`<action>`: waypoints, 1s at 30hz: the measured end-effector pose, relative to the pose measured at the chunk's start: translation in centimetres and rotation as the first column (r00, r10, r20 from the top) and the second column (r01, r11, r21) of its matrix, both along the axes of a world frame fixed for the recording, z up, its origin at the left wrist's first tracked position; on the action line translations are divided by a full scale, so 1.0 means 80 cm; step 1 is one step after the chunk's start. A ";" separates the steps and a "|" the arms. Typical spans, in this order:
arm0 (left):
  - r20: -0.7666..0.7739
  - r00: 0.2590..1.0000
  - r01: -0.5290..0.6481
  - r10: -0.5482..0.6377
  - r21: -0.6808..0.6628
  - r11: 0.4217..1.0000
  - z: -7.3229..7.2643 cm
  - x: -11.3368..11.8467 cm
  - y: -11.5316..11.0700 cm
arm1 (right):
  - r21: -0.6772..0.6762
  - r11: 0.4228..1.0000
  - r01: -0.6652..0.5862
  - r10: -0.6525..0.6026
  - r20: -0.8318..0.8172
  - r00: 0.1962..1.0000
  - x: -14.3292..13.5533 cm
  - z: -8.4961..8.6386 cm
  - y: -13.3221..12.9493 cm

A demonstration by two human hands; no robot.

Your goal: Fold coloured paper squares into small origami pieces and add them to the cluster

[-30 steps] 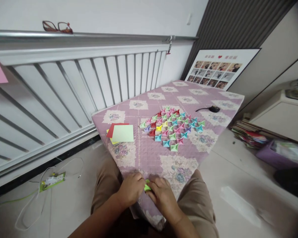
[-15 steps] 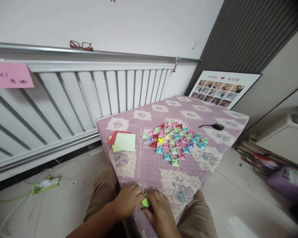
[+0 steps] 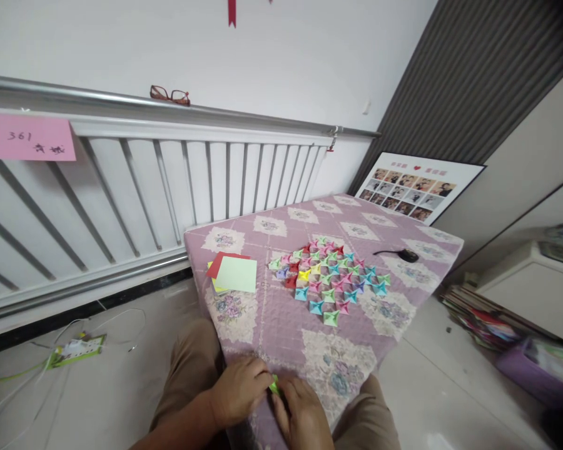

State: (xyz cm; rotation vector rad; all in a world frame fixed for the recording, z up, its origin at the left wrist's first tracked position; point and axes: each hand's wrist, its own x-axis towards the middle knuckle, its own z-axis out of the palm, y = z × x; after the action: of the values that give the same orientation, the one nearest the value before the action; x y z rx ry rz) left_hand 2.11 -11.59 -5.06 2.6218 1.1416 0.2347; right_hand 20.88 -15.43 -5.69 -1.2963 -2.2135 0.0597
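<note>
A small bright green piece of folded paper (image 3: 274, 385) sits between my two hands at the near edge of the table. My left hand (image 3: 241, 386) grips its left side with fingers bent and pressed together. From the right, my right hand (image 3: 304, 407) closes on the same piece, fingers curled over it. Much of the paper is hidden by my fingers. Farther in lie many small folded paper pieces (image 3: 328, 280) in pink, green, blue, red and yellow, grouped in a rough diamond. Left of them rests a stack of square paper sheets (image 3: 237, 274), pale green on top.
A purple flowered cloth (image 3: 281, 331) covers the table. A black object with a thin tail (image 3: 407, 255) lies at the right. Behind stand a white radiator (image 3: 244, 175) and a photo board (image 3: 417, 187). Glasses (image 3: 169, 95) rest on the pipe; a power strip (image 3: 77, 351) lies on the floor.
The camera view has shifted slightly. Less of the green paper shows between my fingers now; both hands stay at the near table edge, holding it.
</note>
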 end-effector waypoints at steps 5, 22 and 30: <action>0.040 0.992 -0.122 0.121 -0.001 0.993 -0.003 0.016 0.002 | -0.061 0.998 0.033 -0.036 -0.052 0.998 -0.004 0.002 0.002; -0.070 0.982 -0.189 0.176 -0.325 0.927 0.027 0.020 0.029 | -0.537 0.843 0.020 -0.132 -0.170 0.977 0.001 0.017 0.034; -0.083 0.988 -0.151 0.132 -0.304 0.940 0.023 0.020 0.042 | -0.441 0.897 0.021 -0.070 -0.095 0.993 0.000 0.016 0.047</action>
State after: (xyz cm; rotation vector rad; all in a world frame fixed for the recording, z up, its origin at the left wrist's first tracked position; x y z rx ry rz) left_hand 3.71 -8.27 -3.24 2.2892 1.2750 -0.0007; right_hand 20.90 -11.69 -4.41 -1.5356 -2.1457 0.6328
